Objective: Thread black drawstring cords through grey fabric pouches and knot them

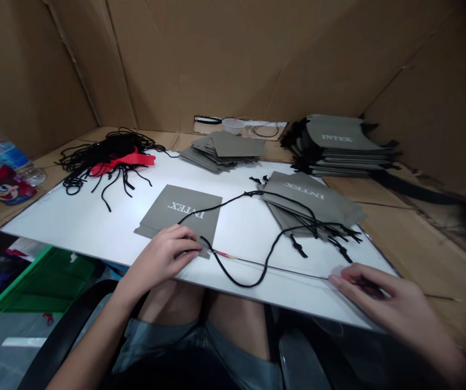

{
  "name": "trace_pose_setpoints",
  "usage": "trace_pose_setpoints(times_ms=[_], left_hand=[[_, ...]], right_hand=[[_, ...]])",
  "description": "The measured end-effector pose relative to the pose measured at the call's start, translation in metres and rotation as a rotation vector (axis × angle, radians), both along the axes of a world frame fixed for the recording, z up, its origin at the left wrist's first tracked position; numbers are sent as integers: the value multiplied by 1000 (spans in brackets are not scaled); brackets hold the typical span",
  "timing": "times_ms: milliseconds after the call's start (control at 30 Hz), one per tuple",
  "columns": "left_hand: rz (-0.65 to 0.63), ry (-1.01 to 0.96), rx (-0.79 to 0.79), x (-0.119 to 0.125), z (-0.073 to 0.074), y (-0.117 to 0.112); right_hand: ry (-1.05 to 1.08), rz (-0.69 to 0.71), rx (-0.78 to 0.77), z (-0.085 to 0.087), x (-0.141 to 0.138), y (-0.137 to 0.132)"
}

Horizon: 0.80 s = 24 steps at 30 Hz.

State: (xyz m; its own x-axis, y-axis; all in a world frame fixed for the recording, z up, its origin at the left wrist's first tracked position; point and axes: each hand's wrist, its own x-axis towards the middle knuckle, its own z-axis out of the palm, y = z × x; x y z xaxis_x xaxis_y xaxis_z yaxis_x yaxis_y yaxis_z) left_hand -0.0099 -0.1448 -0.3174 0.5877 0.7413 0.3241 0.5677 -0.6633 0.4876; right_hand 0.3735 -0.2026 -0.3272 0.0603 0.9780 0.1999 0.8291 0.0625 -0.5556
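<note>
My left hand (159, 257) lies on the near edge of a flat grey bag printed INTEX (179, 214), its fingers closed on that edge. My right hand (374, 292) pinches a long thin metal rod (281, 268) that runs left across the white board (94, 216) towards the bag. A black cord (257, 271) is joined to the rod's tip by a red-wrapped end. The cord loops over the board and up to a stack of grey bags (306, 197). Its end under my left fingers is hidden.
A tangle of black cords with red strips (111, 157) lies at the board's far left. Further grey bags (220, 151) and a tall stack (338, 143) stand behind, before cardboard walls (233, 59). A water bottle (1, 149) and green crate (41, 281) sit left.
</note>
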Motion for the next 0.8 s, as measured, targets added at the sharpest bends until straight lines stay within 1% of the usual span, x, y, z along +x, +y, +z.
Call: trace_pose_setpoints(times_ms=[133,267,367,500,633,800], left_hand=[[-30,85,82,0,1,1],[-54,282,235,1,4,1],[-79,370,283,3,6,3],[-80,331,285,5,7,7],[-67,252,303,4,4,7],[-39,154,222,1,0,10]], right_hand=[[4,-14,16,0,-1,1],[-1,-2,8,-1,1,0],[1,9,6,-2,2,0],[19,24,-4,-2,1,-1],[46,38,-30,-3,3,0],[81,80,-64,-4,5,0]])
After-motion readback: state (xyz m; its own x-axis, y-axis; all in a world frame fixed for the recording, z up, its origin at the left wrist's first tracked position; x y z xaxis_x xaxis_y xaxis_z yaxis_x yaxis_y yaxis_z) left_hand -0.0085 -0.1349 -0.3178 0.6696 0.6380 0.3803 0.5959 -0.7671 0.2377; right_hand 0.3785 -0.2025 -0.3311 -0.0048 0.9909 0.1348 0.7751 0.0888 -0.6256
